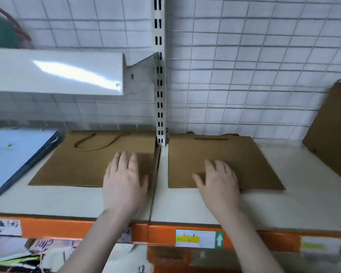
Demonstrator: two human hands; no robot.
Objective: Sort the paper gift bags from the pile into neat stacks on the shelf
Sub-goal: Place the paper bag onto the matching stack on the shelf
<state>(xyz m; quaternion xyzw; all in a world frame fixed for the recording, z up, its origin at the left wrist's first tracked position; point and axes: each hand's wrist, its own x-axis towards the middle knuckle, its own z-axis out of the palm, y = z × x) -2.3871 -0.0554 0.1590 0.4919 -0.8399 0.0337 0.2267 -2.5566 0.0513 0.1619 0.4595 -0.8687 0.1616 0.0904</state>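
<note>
1. Your left hand [124, 182] lies flat, fingers straight and a little spread, on the near right corner of the left brown bag [91, 160]. The grip there is only a press; nothing is pinched.
2. Your right hand [218, 180] lies the same way, spread and flat, on the near left part of the right brown bag [224, 160].
3. Both bags lie flat on the shelf [283, 203], one on each side of the white upright post [159, 95], with their handle ends toward the wire grid wall [244, 66] and their bottom edges toward you.
4. The two bags are apart, with the shelf seam between them, and each hand is nearer to its own bag, so I judge any squaring is a short push straight away from you.
5. A blue stack [18, 154] lies just beside the left bag, and another brown bag [335, 131] leans at the far right, well apart.
6. The pile itself seems to be below the orange shelf edge [67, 229]; it is blurred, so I cannot tell what lies there.
</note>
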